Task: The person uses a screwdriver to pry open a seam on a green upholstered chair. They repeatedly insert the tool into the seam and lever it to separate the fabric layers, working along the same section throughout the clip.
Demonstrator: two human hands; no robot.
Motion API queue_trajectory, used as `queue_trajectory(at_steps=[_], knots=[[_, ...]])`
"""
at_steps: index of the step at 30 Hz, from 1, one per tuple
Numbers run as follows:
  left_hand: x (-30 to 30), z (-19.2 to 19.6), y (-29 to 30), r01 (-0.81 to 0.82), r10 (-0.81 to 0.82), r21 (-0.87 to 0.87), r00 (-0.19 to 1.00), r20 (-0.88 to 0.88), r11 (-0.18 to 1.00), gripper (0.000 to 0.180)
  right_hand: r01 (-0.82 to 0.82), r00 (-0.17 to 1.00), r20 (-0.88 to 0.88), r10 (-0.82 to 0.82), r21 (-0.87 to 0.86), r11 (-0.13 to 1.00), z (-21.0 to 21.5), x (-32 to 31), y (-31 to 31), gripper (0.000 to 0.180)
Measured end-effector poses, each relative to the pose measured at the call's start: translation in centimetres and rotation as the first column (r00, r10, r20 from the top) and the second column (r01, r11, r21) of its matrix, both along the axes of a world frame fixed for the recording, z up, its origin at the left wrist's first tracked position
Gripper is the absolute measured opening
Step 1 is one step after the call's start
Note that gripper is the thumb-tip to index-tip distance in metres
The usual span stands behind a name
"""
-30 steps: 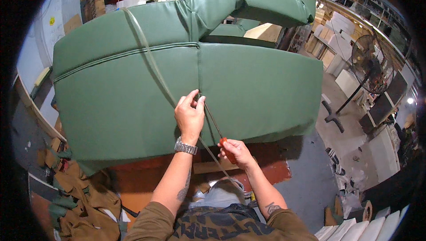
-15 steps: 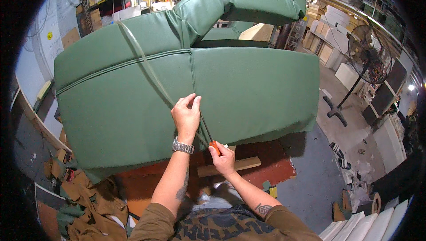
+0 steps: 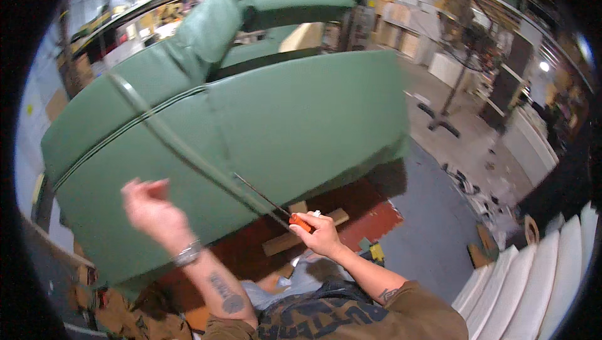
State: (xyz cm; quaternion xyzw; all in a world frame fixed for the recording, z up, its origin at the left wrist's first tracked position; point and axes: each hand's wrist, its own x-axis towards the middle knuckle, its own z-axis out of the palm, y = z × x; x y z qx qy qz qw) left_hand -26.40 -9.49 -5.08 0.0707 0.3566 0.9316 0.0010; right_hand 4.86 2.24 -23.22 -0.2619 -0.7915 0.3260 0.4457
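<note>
A large green upholstered sofa (image 3: 301,120) lies tipped in front of me, its padded back and arm toward the top. My right hand (image 3: 320,235) grips an orange-handled tool (image 3: 300,221) whose thin metal shaft (image 3: 260,194) points up-left at the sofa. A loose green piping strip (image 3: 169,139) runs diagonally across the upholstery down toward the tool. My left hand (image 3: 149,205) is blurred, off the sofa's surface, fingers apart and holding nothing. A watch sits on that wrist.
A red-brown platform (image 3: 370,205) with a wooden block (image 3: 301,240) lies under the sofa. Grey floor (image 3: 433,227) stretches right, with a standing fan (image 3: 461,58) and white foam pieces (image 3: 552,283). Brown fabric scraps (image 3: 119,315) lie at lower left.
My left hand has lifted off the seam and swung left and down. The view has tilted and moved closer. My right hand keeps the orange-handled tool.
</note>
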Motion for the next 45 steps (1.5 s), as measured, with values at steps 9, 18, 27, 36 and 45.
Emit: queue_trajectory(at_steps=[9, 18, 27, 36, 45], knots=[[21.4, 1.8, 11.2, 0.252, -0.583, -0.571, -0.032, -0.812, 0.781, 0.040, 0.206, 0.977, 0.130, -0.166, -0.417, 0.885, -1.3, 3.6, -0.8, 0.020], [14.1, -18.5, 3.8, -0.219, -0.273, -0.749, 0.838, -0.473, 0.626, 0.040, 0.203, 0.967, -0.010, -0.255, -0.571, 0.795, -4.2, 9.9, -3.5, 0.022], [15.0, -22.9, 0.6, -0.376, -0.535, -0.842, 0.651, -0.538, 0.388, 0.083, 0.200, 0.947, 0.290, -0.139, -0.194, 0.960, -0.2, 6.4, -4.2, 0.032], [15.8, -21.0, 3.3, -0.217, -0.512, -0.863, 0.729, -0.453, 0.455, 0.100, 0.146, 0.918, 0.359, -0.170, 0.094, 0.985, 3.8, 7.4, -2.9, 0.041], [13.3, -14.5, 7.4, -0.041, -0.484, -0.898, 0.831, -0.274, 0.437, 0.101, 0.108, 0.921, 0.350, -0.169, 0.189, 0.976, 6.9, 6.5, -1.0, 0.040]])
